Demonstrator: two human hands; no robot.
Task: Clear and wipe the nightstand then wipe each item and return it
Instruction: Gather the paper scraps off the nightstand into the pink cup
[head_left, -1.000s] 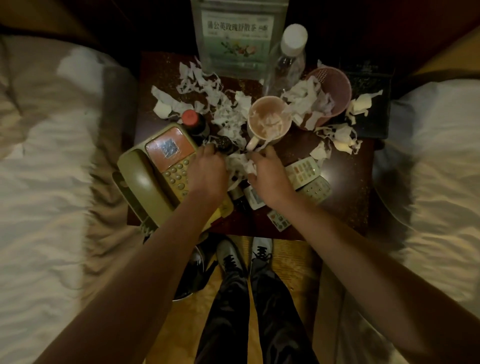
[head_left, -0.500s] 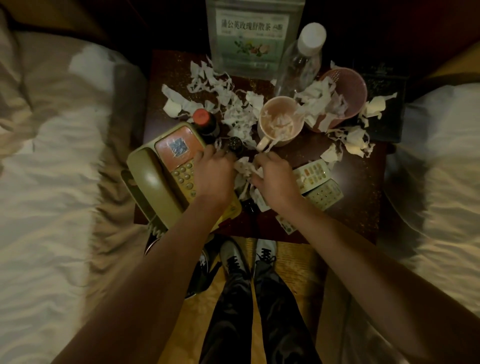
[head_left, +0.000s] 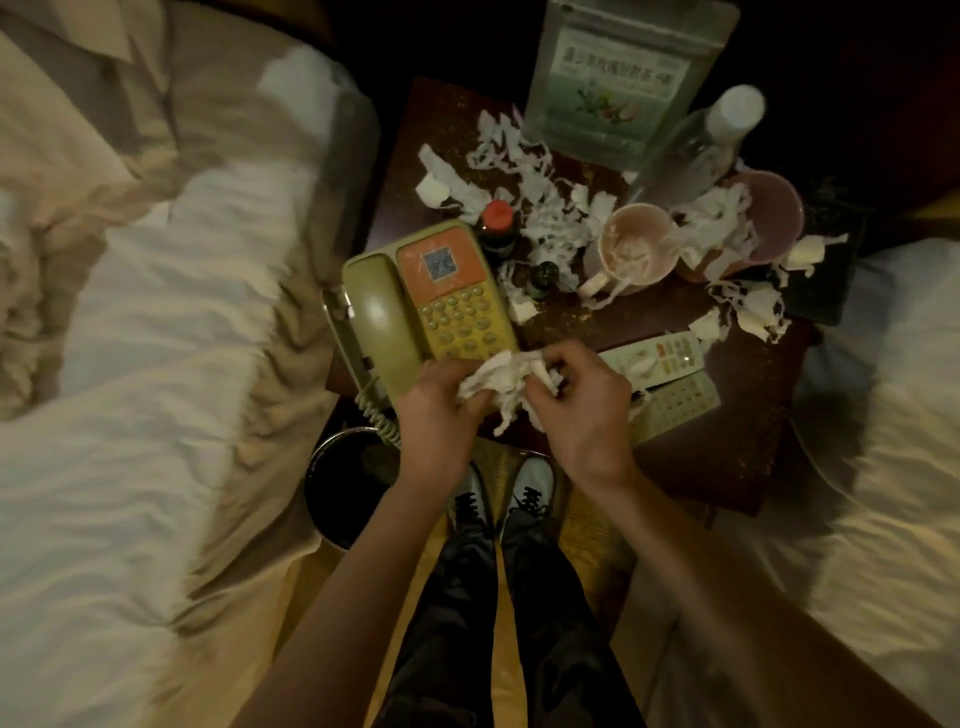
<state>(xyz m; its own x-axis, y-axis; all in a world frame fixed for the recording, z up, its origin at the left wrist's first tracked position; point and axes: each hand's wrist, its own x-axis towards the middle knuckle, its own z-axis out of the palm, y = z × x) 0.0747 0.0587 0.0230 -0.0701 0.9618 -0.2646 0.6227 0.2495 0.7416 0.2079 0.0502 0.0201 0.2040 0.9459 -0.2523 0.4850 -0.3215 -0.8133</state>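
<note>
A dark wooden nightstand (head_left: 727, 467) is littered with torn white paper scraps (head_left: 545, 218). My left hand (head_left: 441, 415) and my right hand (head_left: 587, 405) together grip a wad of paper scraps (head_left: 504, 379) over the nightstand's front edge. An olive and orange telephone (head_left: 415, 301) sits at the left. A mug (head_left: 631, 249) holds more scraps. Two remotes (head_left: 660, 353) lie beside my right hand. A red-capped bottle (head_left: 496, 223) and a small dark bottle (head_left: 543, 275) stand near the phone.
A tea pouch (head_left: 623, 78), a clear bottle (head_left: 691, 150) and a pink bowl (head_left: 769, 218) stand at the back. A dark bin (head_left: 348, 493) sits on the floor, left of my feet. Beds (head_left: 156, 364) flank the nightstand on both sides.
Both hands have gathered scraps from the middle of the nightstand and pulled the wad back to the front edge. The keypad and the small dark bottle are now uncovered.
</note>
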